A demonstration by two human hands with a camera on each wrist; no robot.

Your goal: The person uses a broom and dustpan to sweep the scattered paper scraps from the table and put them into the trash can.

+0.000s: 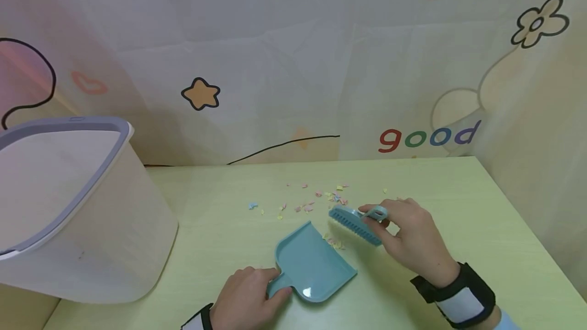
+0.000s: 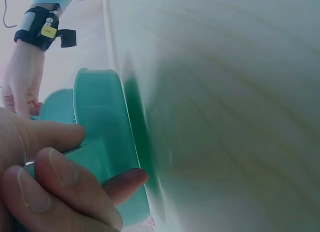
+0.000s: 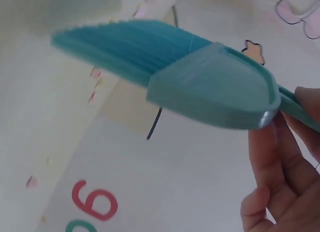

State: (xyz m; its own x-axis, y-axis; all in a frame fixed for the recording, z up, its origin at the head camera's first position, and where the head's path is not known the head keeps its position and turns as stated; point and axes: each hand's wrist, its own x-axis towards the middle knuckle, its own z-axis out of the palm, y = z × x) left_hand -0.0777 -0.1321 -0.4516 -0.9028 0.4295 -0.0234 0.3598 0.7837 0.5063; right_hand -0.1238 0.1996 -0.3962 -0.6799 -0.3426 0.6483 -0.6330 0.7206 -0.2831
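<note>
My left hand (image 1: 247, 297) grips the short handle of a blue dustpan (image 1: 314, 264), which lies on the table with its open edge facing up and right. In the left wrist view, curled fingers (image 2: 75, 192) wrap the handle. A small blue hand brush (image 1: 355, 223) is pinched by its handle in my right hand (image 1: 410, 236). The brush is tilted, bristles toward the dustpan, and its bristles show clear of the table in the right wrist view. Several paper scraps (image 1: 334, 242) lie at the dustpan's edge, between it and the brush. More pink, yellow and blue scraps (image 1: 307, 208) are scattered behind.
A large white bin (image 1: 105, 218) with a grey-purple rim stands at the left of the pale table (image 1: 206, 238). Behind the table hangs a printed cloth (image 1: 275, 65). One blue scrap (image 1: 252, 205) and a lone yellow scrap (image 1: 384, 190) lie apart from the others.
</note>
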